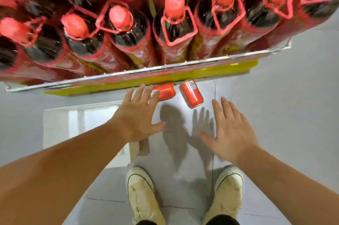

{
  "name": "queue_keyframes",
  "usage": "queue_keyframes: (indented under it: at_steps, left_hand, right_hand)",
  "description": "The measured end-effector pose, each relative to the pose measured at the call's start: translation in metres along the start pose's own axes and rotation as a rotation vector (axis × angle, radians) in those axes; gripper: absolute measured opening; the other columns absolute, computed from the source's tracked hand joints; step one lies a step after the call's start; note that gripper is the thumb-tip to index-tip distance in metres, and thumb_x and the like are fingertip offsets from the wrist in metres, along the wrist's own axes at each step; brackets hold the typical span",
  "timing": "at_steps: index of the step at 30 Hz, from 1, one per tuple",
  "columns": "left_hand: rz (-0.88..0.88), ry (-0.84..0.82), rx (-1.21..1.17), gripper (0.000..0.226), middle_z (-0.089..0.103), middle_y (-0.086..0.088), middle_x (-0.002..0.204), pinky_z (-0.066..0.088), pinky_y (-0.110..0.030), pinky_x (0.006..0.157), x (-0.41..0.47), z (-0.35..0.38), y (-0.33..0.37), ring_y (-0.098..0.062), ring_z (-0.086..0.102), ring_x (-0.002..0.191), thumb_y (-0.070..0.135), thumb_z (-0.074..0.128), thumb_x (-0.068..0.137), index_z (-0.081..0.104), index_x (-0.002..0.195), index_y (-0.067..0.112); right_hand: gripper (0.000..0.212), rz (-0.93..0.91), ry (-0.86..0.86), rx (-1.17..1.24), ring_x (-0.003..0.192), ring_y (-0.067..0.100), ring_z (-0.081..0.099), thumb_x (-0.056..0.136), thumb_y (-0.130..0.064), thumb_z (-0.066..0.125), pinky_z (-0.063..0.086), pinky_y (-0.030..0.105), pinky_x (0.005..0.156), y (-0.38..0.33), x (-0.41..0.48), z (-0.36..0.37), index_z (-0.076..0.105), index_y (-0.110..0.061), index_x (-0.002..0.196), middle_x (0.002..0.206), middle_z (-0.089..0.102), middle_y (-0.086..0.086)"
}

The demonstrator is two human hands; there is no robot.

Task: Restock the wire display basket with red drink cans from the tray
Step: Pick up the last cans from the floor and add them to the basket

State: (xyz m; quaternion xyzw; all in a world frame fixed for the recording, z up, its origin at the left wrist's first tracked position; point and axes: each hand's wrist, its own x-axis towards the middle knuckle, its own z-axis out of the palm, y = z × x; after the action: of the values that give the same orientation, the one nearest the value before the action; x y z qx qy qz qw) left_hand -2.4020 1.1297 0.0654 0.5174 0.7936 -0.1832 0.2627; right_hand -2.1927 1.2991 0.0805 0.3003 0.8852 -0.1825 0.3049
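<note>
Two red drink cans lie on their sides on the grey floor, just in front of the display's yellow base strip. My left hand (137, 114) is spread open above the floor, its fingertips overlapping the left can (166, 91). My right hand (233, 129) is open too, palm down, a short way below and right of the right can (191, 94), not touching it. Both hands cast shadows on the floor between them. No wire basket or tray can be made out.
A display shelf (139, 75) with a metal rim holds large dark bottles (174, 22) with red caps, filling the upper half. A pale flat box or board (78, 123) lies on the floor to the left. My two cream shoes (141, 193) stand below.
</note>
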Motion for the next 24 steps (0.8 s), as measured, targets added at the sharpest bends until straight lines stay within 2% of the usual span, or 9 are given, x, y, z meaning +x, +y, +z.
queue_keyframes:
  at_steps: [5,8,12,14,16,20,22,24]
  left_hand:
    - [-0.018,-0.021,-0.025,0.104,0.000,-0.013,0.170,0.006,-0.050,0.126,0.066,0.058,-0.005,-0.033,0.000,0.157,0.079,0.035,0.087,-0.004,0.161,0.018]
    - [-0.049,-0.011,-0.060,0.102,0.004,-0.015,0.169,0.013,-0.049,0.125,0.101,0.081,-0.011,-0.035,0.008,0.155,0.071,0.046,0.089,-0.003,0.161,0.018]
    - [-0.089,0.061,-0.150,0.095,0.034,-0.012,0.155,0.032,-0.046,0.117,0.132,0.098,-0.013,-0.034,0.037,0.141,0.058,0.058,0.091,0.007,0.161,0.021]
    - [-0.101,0.062,-0.158,0.096,0.042,-0.010,0.148,0.037,-0.045,0.113,0.140,0.100,-0.011,-0.033,0.044,0.134,0.056,0.064,0.090,0.010,0.160,0.021]
    - [-0.136,0.048,-0.194,0.095,0.048,-0.010,0.142,0.044,-0.045,0.108,0.144,0.101,-0.012,-0.033,0.050,0.127,0.051,0.071,0.087,0.016,0.158,0.020]
    - [-0.273,-0.040,-0.543,0.078,0.059,-0.007,0.129,0.053,-0.042,0.094,0.143,0.108,-0.012,-0.029,0.060,0.112,0.046,0.077,0.082,0.035,0.145,0.024]
    - [-0.334,-0.110,-0.776,0.074,0.062,-0.001,0.124,0.052,-0.036,0.090,0.141,0.109,-0.010,-0.023,0.061,0.106,0.046,0.081,0.080,0.043,0.140,0.025]
    - [-0.357,-0.174,-0.958,0.070,0.063,0.001,0.121,0.049,-0.033,0.091,0.136,0.107,-0.007,-0.020,0.059,0.104,0.041,0.083,0.080,0.048,0.138,0.023]
  right_hand:
    - [0.103,0.028,0.015,0.066,0.157,0.031,0.004,0.083,-0.074,0.030,0.015,0.044,0.127,0.002,0.069,0.058,-0.004,-0.016,0.161,0.171,0.001,0.012]
    - [0.103,0.073,0.049,0.190,0.154,0.032,0.015,0.085,-0.070,0.050,0.023,0.045,0.124,-0.004,0.110,0.082,0.005,-0.017,0.160,0.168,0.014,0.012]
    - [0.100,0.100,0.105,0.329,0.133,0.036,0.044,0.081,-0.052,0.071,0.044,0.047,0.103,-0.012,0.150,0.101,0.017,-0.014,0.156,0.149,0.038,0.013]
    - [0.088,0.134,0.136,0.424,0.117,0.038,0.053,0.082,-0.037,0.075,0.049,0.045,0.089,-0.011,0.161,0.104,0.025,-0.014,0.151,0.134,0.046,0.013]
    - [0.071,0.155,0.152,0.497,0.105,0.037,0.058,0.085,-0.029,0.073,0.047,0.041,0.080,-0.007,0.168,0.104,0.035,-0.017,0.143,0.123,0.051,0.011]
    - [0.050,0.176,0.154,0.701,0.090,0.025,0.065,0.079,-0.030,0.078,0.053,0.036,0.078,0.005,0.170,0.101,0.051,-0.030,0.121,0.106,0.067,0.004]
    - [0.043,0.168,0.142,0.794,0.089,0.021,0.066,0.079,-0.027,0.081,0.049,0.029,0.073,0.009,0.166,0.095,0.054,-0.037,0.111,0.100,0.069,0.000]
    - [0.042,0.172,0.118,0.898,0.093,0.020,0.067,0.080,-0.023,0.083,0.048,0.027,0.077,0.013,0.162,0.091,0.056,-0.038,0.109,0.100,0.070,-0.003]
